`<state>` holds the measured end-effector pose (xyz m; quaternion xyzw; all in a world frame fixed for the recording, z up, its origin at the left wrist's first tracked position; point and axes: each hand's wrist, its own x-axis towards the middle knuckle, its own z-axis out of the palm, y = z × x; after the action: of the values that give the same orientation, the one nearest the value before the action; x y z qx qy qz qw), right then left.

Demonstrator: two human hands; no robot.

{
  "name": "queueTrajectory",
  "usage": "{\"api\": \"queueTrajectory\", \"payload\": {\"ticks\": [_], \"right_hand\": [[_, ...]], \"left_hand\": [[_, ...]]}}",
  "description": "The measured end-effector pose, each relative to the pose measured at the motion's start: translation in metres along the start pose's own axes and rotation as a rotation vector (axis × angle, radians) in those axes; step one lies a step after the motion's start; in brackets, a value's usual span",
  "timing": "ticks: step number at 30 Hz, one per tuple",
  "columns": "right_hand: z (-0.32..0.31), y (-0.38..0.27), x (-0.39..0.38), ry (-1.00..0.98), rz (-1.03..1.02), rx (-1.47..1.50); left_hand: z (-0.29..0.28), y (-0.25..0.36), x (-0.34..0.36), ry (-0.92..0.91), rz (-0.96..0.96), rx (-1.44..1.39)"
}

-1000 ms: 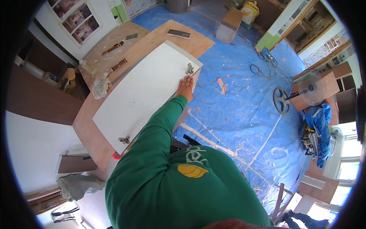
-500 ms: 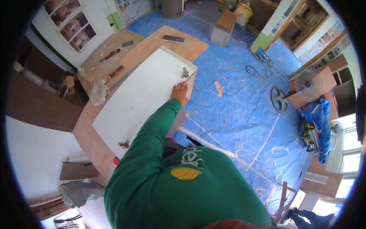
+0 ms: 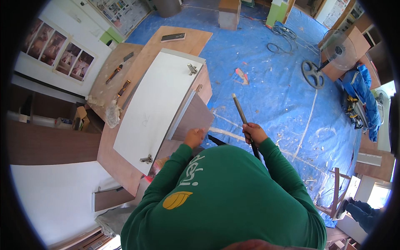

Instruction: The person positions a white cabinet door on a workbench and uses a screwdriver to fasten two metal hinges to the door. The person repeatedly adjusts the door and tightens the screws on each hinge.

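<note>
My right hand (image 3: 255, 133) is closed round a long dark stick with a pale tip (image 3: 238, 107), which slants up and away over the floor. My left hand (image 3: 194, 137) has its fingers curled by the near side of a brown panel (image 3: 195, 116); whether anything is in them cannot be made out. To the left of that hand lies a white cabinet door (image 3: 146, 100) on a wooden board (image 3: 185, 41). Two metal hinges stand on its right edge, a far hinge (image 3: 192, 69) and a near hinge (image 3: 146, 159).
A dark-faced block (image 3: 173, 37) lies on the board's far end. Orange-and-black tools (image 3: 123, 89) and crumpled clear plastic (image 3: 112, 114) are left of the door. Blue sheeting (image 3: 266, 87) covers the floor, with a coiled cable (image 3: 281, 37) and a fan (image 3: 338, 51). Another person's legs (image 3: 360, 212) show lower right.
My left hand has left the white door's surface, where it lay flat near the far hinge, and come back toward me. My right hand has come into view with the stick.
</note>
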<state>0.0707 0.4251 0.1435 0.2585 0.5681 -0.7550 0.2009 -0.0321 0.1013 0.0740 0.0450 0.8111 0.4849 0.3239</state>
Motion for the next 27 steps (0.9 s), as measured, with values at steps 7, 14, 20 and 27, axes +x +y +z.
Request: {"api": "queueTrajectory", "payload": {"ticks": [7, 14, 20, 27], "right_hand": [[0.042, -0.033, -0.004, -0.113, -0.024, -0.037], [0.044, -0.033, -0.015, -0.027, -0.114, -0.288], [0.008, 0.001, -0.032, -0.037, -0.013, -0.279], [0.002, -0.009, -0.050, -0.008, -0.099, -0.697]], "left_hand": [[-0.004, 0.120, -0.032, 0.122, 0.755, 0.401], [0.011, 0.158, 0.007, 0.040, 1.141, 1.017], [0.021, 0.162, 0.026, 0.132, 1.097, 1.065], [0.064, 0.158, 0.026, -0.311, 1.096, 1.097]]}}
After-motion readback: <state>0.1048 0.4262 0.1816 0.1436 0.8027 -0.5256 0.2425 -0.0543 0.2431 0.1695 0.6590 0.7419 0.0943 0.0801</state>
